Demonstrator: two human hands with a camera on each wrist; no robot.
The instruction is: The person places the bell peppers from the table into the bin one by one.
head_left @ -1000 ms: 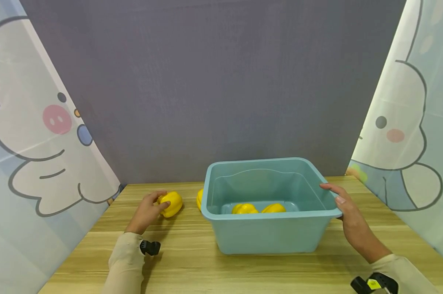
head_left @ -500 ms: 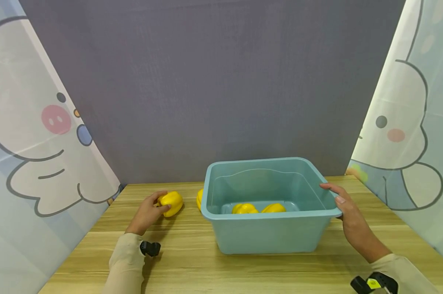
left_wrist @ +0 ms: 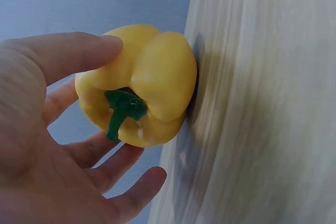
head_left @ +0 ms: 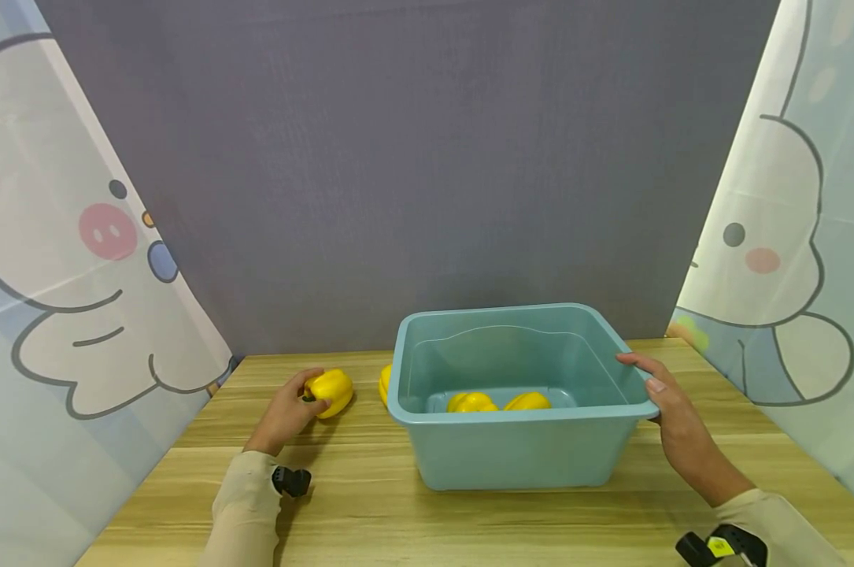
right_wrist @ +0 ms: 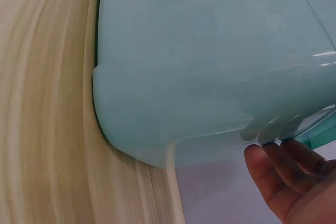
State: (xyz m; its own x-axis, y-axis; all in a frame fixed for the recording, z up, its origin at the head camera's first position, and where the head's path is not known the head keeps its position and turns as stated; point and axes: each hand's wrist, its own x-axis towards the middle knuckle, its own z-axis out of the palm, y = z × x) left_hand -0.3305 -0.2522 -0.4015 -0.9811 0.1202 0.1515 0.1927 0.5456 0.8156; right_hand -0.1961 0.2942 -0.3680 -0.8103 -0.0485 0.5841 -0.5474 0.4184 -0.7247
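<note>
My left hand (head_left: 285, 413) pinches a yellow bell pepper (head_left: 333, 391) on the left of the table. In the left wrist view the thumb lies on one side of this pepper (left_wrist: 163, 72), and fingers reach round behind it. Its green stem (left_wrist: 123, 109) faces the palm. My right hand (head_left: 676, 413) grips the right rim of a light blue plastic tub (head_left: 519, 453), thumb on top. In the right wrist view its fingertips (right_wrist: 255, 156) meet the outside of the tub under the rim. Inside the tub lie two yellow bell peppers, one left (head_left: 472, 402) and one right (head_left: 528, 401).
Another yellow bell pepper (head_left: 384, 383) is partly hidden behind the tub's left side. All stands on a wood-grain table (head_left: 356, 516). A grey panel (head_left: 412, 173) rises at the table's back, with cartoon-printed curtains (head_left: 51, 472) at both sides.
The left thumb has shifted slightly lower on the bell pepper, and a little of its stem now shows. My right hand and the tub have stayed in place.
</note>
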